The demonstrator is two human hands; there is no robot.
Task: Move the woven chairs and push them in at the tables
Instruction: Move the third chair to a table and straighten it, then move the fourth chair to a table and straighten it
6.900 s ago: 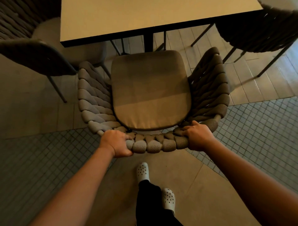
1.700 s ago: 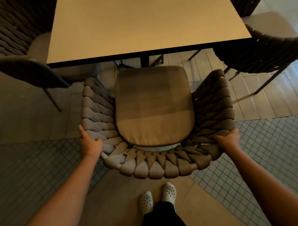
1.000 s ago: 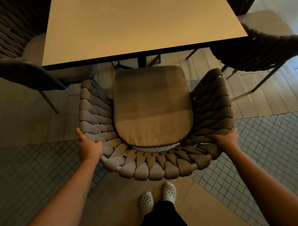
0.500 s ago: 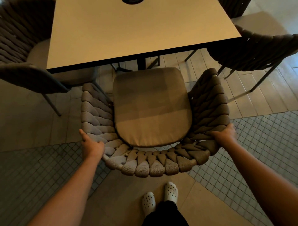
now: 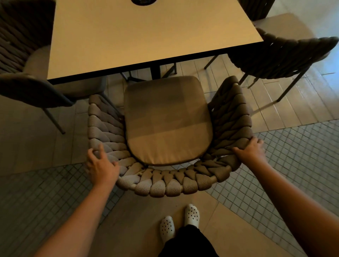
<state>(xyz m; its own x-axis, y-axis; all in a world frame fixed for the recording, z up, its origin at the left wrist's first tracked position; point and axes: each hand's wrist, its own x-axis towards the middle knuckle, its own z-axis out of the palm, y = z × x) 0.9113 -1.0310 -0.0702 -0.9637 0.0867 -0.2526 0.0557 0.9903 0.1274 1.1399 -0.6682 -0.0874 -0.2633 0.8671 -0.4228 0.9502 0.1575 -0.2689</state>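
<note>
A woven chair [image 5: 165,187] with a tan seat cushion [image 5: 167,121] stands in front of me, facing the beige table [image 5: 146,36]. The cushion's front edge reaches the table's dark near edge. My left hand [image 5: 101,167] rests on the rear left of the woven rim, fingers spread and loose. My right hand [image 5: 249,148] grips the rear right of the rim, fingers curled over the weave. The chair's legs are hidden beneath it.
Another woven chair [image 5: 27,88] stands at the table's left side and a third chair [image 5: 280,55] at its right corner. A dark round thing [image 5: 143,1] lies at the table's far edge. My white clogs [image 5: 191,214] stand just behind the chair on the tiled floor.
My left hand's fingers have loosened and spread on the rim. The right hand keeps its hold. The chair has barely shifted against the table.
</note>
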